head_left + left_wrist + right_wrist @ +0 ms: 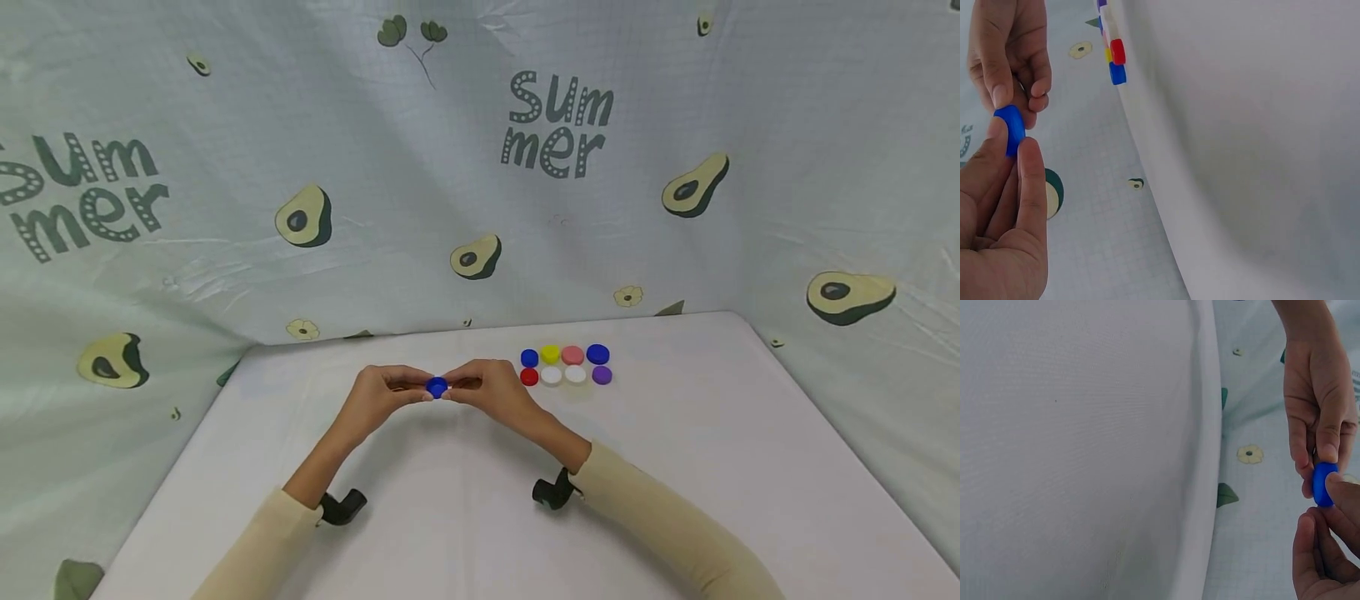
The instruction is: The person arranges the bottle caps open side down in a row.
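Observation:
Both hands meet in the air over the table, with one small round blue bottle cap between them. My left hand pinches the cap by its left side, thumb below and fingers above in the head view. From the other side my right hand pinches the same cap. The left wrist view has the blue cap on edge between the fingertips of the two hands. Seen from the right wrist, the cap shows a smooth outer face, partly covered by a thumb.
Right of the hands, several caps stand in two rows on the white table: a red cap, a yellow cap, a pink cap, a purple cap, plus blue and white ones. A printed cloth hangs behind the table.

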{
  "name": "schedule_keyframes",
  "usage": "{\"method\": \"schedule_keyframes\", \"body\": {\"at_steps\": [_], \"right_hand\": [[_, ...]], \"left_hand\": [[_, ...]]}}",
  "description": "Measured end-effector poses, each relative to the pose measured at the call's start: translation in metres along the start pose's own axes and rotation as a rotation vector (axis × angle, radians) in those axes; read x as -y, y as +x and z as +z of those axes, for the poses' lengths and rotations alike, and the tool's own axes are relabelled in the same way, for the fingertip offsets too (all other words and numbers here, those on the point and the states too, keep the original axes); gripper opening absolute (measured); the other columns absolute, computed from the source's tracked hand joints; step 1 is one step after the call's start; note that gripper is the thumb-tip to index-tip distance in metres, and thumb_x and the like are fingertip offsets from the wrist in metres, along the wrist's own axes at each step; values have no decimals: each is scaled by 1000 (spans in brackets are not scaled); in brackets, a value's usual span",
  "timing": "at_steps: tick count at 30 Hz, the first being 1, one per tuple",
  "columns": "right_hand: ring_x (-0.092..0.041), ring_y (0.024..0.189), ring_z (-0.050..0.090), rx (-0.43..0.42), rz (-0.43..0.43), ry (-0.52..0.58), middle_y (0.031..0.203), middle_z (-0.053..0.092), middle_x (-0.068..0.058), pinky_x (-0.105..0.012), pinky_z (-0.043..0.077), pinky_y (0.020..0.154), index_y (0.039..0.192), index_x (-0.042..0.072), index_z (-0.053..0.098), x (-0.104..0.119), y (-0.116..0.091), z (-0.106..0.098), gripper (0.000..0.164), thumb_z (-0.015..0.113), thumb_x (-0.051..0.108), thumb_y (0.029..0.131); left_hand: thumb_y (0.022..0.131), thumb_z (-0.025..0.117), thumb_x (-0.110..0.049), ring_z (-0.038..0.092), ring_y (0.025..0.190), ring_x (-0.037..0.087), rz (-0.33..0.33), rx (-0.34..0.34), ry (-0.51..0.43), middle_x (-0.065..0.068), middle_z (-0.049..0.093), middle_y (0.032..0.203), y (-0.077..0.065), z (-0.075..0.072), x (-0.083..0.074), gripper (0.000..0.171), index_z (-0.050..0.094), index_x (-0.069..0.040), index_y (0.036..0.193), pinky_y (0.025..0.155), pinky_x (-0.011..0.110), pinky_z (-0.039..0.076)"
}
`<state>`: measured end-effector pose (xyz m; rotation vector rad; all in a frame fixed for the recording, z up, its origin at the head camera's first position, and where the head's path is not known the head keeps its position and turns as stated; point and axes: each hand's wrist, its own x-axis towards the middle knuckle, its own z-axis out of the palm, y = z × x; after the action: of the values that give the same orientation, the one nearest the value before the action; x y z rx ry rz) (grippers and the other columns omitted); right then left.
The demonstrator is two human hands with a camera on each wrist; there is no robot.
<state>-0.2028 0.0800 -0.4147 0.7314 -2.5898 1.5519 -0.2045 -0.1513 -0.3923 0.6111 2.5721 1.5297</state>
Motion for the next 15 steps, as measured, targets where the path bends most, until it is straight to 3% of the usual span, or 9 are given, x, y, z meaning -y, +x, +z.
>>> {"method": "schedule_keyframes", "body": {"at_steps": [10, 15], "right_hand": [[-13, 94, 71, -26, -12, -34, 107, 75, -2, -24, 59, 84, 116, 7, 76, -5, -11, -4, 27, 78, 18, 91], [-15, 98, 71, -74, -61, -60, 111, 74, -4, -25, 58, 88, 119, 6, 74, -6, -10, -3, 30, 78, 13, 91]], "left_hand": [[88, 80, -15, 74, 95, 20, 24, 31, -26, 8, 77, 104, 3, 12, -2, 26, 77, -6, 112, 84, 29, 60], [89, 79, -15, 73, 98, 20, 27, 8, -15, 7, 77, 107, 5, 15, -2, 26, 76, -6, 114, 85, 29, 60]]}}
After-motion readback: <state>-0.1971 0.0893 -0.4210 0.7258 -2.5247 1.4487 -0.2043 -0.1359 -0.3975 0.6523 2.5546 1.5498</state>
